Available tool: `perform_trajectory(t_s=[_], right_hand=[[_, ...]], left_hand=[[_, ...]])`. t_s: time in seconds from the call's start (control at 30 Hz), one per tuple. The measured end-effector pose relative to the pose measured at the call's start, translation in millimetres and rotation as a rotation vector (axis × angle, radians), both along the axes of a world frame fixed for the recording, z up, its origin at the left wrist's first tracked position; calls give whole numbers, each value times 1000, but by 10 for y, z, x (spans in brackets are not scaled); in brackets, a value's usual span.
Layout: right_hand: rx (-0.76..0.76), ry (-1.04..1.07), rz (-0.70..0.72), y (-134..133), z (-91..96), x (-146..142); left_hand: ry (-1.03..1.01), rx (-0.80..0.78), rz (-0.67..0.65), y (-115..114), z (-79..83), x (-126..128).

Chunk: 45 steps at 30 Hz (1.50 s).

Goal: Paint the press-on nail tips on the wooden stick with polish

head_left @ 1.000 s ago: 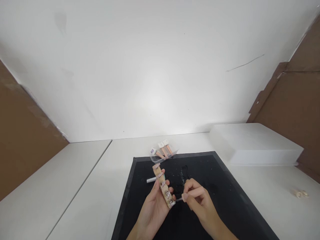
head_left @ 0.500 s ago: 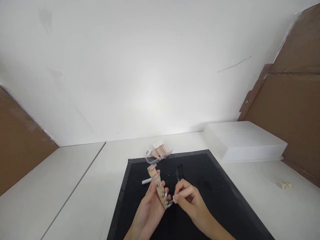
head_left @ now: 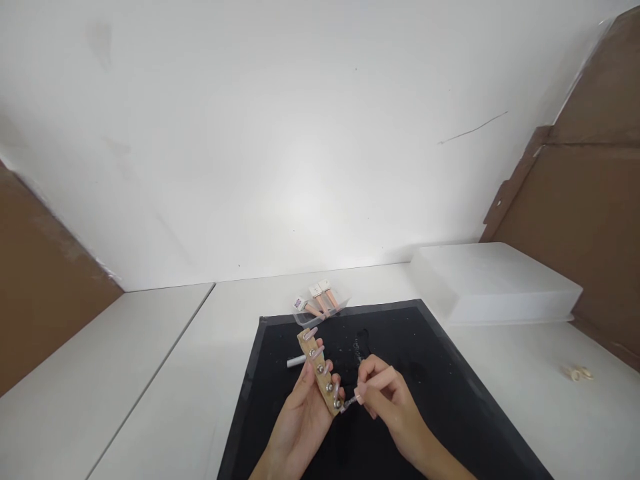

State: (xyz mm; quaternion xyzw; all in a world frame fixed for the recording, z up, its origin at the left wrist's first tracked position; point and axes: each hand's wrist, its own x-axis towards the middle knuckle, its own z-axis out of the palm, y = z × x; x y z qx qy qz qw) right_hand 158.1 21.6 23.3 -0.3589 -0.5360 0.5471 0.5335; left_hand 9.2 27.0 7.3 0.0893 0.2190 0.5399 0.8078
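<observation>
My left hand (head_left: pixel 303 417) is closed around a slim wooden bar (head_left: pixel 325 385), tilted with its near end to the right. Several glossy false nails (head_left: pixel 317 352) stand on round metal mounts along the bar. Between the fingers of my right hand (head_left: pixel 393 407) is a nail polish brush (head_left: pixel 383 379) with a pink handle. The brush's thin tip reaches to the nail at the bar's near end; whether they touch is hard to tell. A white stick-like tube (head_left: pixel 296 361) lies behind the bar, partly hidden by it.
A clear tray (head_left: pixel 320 317) at the mat's back edge holds several white nail polish bottles with pink caps. A black mat (head_left: pixel 395 350) lies below my hands. A white plastic bin (head_left: pixel 510 290) sits back right, with small cream rings (head_left: pixel 577 373) nearby.
My right hand has shifted slightly right, drawing the brush outward from the bar, so more of its tip shows. My left hand still holds the bar; the whole view has drifted a little.
</observation>
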Motion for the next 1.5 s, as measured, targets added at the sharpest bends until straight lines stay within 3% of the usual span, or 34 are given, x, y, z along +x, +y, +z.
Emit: perform_trajectory(t_s=[0.17,0.47,0.73,1.03,1.5], right_hand=[[16,-91,16,-9,52,-12],[-59,-45,-128,21,21,-8],[-61,36,-8,8,-89,12],[-68,-27,26,-3,17,-22],[-213,50,-142,49,-85,-31]], left_hand=[[-5,5,-7,16,5,15],[-9,3,-10,-4,3,3],[-21,19,-14,2,-16,-4],[-19,19,-22,3,-11,14],[-22,17,-11,-2,-47,-5]])
